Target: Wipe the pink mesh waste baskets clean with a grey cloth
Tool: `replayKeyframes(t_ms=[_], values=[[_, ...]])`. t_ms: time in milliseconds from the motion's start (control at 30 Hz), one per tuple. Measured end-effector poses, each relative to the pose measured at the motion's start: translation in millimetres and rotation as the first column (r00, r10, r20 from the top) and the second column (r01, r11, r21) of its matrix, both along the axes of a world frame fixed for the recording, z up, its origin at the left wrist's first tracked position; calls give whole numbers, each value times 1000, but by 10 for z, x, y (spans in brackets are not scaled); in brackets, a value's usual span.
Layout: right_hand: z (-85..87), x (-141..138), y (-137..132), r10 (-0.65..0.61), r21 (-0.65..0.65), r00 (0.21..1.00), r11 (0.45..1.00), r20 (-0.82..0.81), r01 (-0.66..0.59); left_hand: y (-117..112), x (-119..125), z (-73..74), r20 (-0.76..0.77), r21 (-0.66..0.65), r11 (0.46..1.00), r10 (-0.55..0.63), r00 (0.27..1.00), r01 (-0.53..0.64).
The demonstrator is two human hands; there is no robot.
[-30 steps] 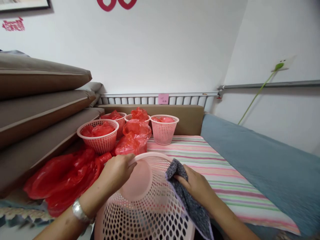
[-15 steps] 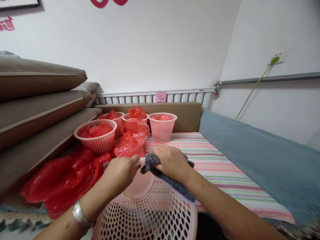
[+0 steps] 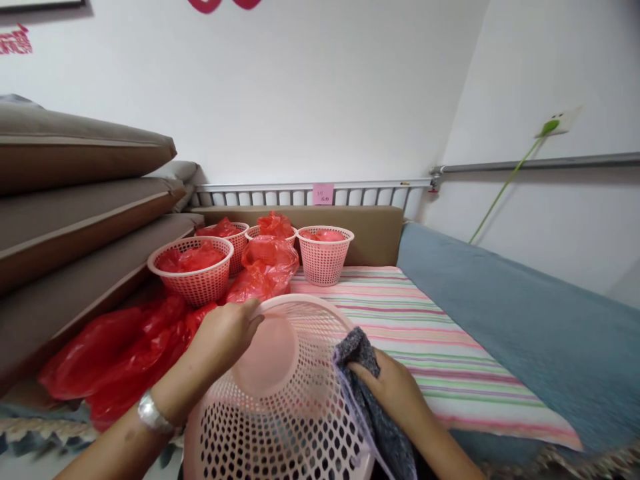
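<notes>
A pink perforated plastic basket [image 3: 280, 427] is tilted toward me at the front, its round solid base and holed walls showing. My left hand [image 3: 233, 330], with a silver bangle on the wrist, is closed on the basket's rim at the upper left. In my right hand [image 3: 393, 383] is a dark grey fuzzy cloth [image 3: 383, 420] with a pale purple edge. The fingers press that cloth around the rim on the basket's right side, and part of it hangs down below.
Several pink baskets [image 3: 325, 260] holding red plastic bags stand at the back. Loose red bags [image 3: 130, 353] lie at the left, beside stacked cushions [image 3: 85, 220]. A striped sheet [image 3: 450, 360] and a blue-covered surface [image 3: 525, 287] stretch to the right.
My right hand and the cloth have moved from the top of the rim down along its right side. The left hand stays on the rim, slightly further left.
</notes>
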State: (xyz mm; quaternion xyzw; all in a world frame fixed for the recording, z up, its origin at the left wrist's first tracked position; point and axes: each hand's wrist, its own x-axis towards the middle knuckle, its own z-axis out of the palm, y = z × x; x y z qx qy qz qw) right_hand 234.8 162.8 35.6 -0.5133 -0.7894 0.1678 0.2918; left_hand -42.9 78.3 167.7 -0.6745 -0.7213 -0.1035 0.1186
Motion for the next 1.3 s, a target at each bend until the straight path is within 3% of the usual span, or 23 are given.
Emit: replayKeyframes(t_ms=[133, 267, 367, 433, 500, 567, 700, 800, 900, 967, 1033, 1167, 1233, 1300], values=[[368, -171, 116, -19, 256, 988, 966, 154, -22, 22, 8, 20, -38, -24, 999, -36, 999, 35], [843, -514, 208, 59, 473, 951, 857, 305, -205, 5, 89, 16, -104, -59, 997, -49, 993, 43], [1083, -730, 223, 146, 540, 905, 761, 399, -360, -14, 136, 0, -120, -62, 997, -48, 992, 41], [1142, -780, 235, 188, 540, 886, 733, 423, -413, -23, 135, -15, -98, -51, 998, -33, 995, 28], [1100, -739, 252, 196, 521, 899, 758, 392, -393, -26, 102, -33, -52, -40, 999, -20, 998, 18], [952, -630, 260, 164, 475, 936, 826, 312, -303, -23, 41, -53, 12, -24, 1000, -13, 1000, 13], [388, -358, 161, -10, 209, 989, 978, 147, -21, -26, -97, -102, 132, 23, 999, 44, 990, -47], [-56, -204, 14, -54, 31, 998, 998, 13, 53, -62, -134, -138, 171, 29, 996, 82, 982, -88], [-190, -112, -54, -14, 12, 994, 1000, -105, 15, -134, -120, -123, 129, 25, 993, 113, 985, -117], [-29, -94, -34, 6, 68, 994, 998, -109, 2, -182, -103, -64, 68, 36, 990, 136, 988, -139], [280, -127, 1, 43, 171, 998, 985, -36, -36, -203, -74, 19, 3, 43, 990, 133, 991, -133], [906, -372, 4, 186, 359, 946, 891, 265, -276, -86, 60, 117, -109, 7, 998, -54, 993, 55], [1049, -517, 1, 228, 386, 900, 843, 372, -373, 33, 129, 96, -125, -35, 980, -196, 973, 193], [1053, -596, 31, 233, 396, 885, 828, 402, -398, 145, 148, 52, -111, -54, 964, -267, 957, 262]])
